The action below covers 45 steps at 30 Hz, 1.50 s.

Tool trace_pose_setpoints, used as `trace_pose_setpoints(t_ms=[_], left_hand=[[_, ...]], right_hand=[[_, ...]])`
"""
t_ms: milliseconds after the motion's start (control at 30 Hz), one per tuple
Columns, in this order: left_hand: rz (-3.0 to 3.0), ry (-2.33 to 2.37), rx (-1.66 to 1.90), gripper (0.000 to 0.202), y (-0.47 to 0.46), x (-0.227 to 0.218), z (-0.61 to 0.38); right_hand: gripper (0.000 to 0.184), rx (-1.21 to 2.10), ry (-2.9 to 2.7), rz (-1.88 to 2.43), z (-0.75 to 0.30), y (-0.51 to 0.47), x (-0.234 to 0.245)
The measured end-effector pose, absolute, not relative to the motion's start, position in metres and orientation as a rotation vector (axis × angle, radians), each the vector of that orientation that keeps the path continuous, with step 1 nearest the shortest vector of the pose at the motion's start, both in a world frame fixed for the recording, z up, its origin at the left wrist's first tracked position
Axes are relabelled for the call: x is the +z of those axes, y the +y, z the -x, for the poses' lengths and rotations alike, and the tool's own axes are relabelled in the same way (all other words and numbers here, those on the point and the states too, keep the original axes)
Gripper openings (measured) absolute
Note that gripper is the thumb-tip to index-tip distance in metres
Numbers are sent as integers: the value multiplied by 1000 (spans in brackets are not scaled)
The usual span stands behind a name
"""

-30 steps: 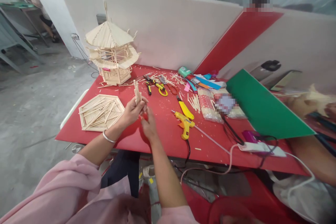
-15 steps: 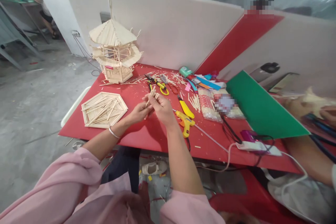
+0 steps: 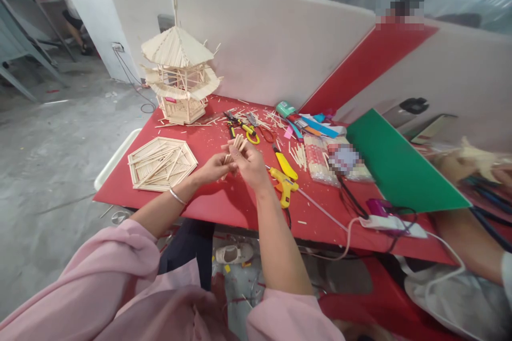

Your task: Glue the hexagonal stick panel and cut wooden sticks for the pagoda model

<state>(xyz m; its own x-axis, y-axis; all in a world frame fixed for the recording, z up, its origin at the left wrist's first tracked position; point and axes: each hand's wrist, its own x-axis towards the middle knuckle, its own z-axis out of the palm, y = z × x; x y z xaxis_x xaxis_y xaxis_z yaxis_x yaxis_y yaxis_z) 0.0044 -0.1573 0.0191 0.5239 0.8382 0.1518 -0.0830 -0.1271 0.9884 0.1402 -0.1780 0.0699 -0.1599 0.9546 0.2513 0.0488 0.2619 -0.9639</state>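
Observation:
My left hand [image 3: 214, 168] and my right hand [image 3: 250, 162] meet above the red table [image 3: 240, 205], both closed on a small bundle of short wooden sticks [image 3: 237, 145] that fans out above my right fingers. A flat hexagonal frame of sticks [image 3: 162, 162] lies left of my left hand. A stick-built pagoda model [image 3: 180, 77] stands at the table's far left corner. A yellow glue gun [image 3: 283, 186] lies just right of my right hand.
Yellow-handled pliers [image 3: 242, 129], a yellow knife [image 3: 285, 164], packs of sticks [image 3: 316, 159] and loose offcuts litter the table's middle. A green board [image 3: 396, 168] leans at the right. A power strip [image 3: 394, 224] with cables sits near the front edge. Another person's arm [image 3: 472, 245] is at far right.
My right hand rose from below the bundle to grip it together with my left. The bundle tilted from upright to leaning right. The view shifted slightly left.

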Motion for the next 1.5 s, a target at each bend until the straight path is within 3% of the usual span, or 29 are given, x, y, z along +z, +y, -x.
trace_pose_setpoints(t_ms=[500,900,1067,1233,1500], left_hand=[[-1462,729,875,67,-158,20,-5],[-1392,688,907,55,-158,19,-7],[-1454,682,869,60,-160,23,-6],[-1445,621,893,63,-160,22,-8],[-1480,692,777,51,-153,5,-10]], right_hand=[[42,1197,-1456,1036,-142,-176,59],[42,1172,-1461,1024,-143,-176,54],[41,1090,-1523,1090,-146,-172,55],[45,983,-1603,1165,-149,-173,55],[57,932,-1693,1352,-147,-184,52]])
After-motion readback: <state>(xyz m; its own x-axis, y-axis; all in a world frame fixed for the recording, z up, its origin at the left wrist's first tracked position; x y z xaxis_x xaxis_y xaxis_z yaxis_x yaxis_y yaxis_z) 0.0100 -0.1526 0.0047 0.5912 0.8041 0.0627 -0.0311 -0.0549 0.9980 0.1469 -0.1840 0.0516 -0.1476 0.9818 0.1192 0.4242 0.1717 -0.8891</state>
